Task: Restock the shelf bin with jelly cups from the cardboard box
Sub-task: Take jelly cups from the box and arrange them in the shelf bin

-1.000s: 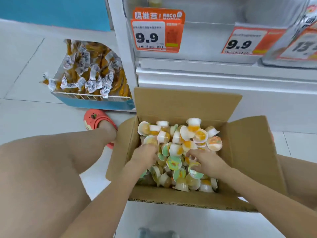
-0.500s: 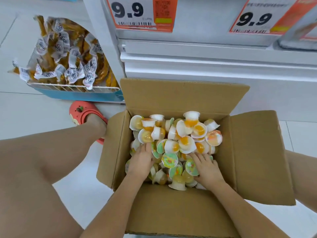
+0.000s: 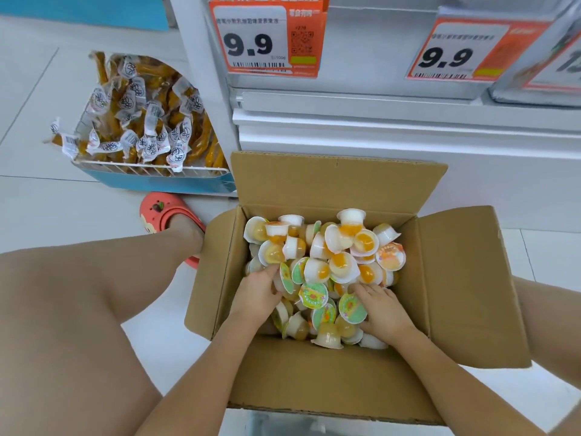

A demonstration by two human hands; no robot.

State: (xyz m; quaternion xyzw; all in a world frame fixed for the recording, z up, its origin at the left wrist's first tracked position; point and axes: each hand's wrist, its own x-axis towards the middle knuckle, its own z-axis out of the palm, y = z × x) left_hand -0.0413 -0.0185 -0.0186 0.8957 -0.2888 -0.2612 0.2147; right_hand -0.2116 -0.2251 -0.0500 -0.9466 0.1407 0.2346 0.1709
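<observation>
Left hand (image 3: 256, 295) and right hand (image 3: 382, 306) being pressed into jelly cups (image 3: 323, 262) inside cardboard box (image 3: 456, 278); grasp cannot be told. Risk judged: loose heap being overfilled in scoop, cups being spilled onto floor (image 3: 37, 199).

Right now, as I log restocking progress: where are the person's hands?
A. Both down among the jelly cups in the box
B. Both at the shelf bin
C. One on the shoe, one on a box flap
A: the left hand and right hand both rest among the jelly cups inside the cardboard box.
</observation>
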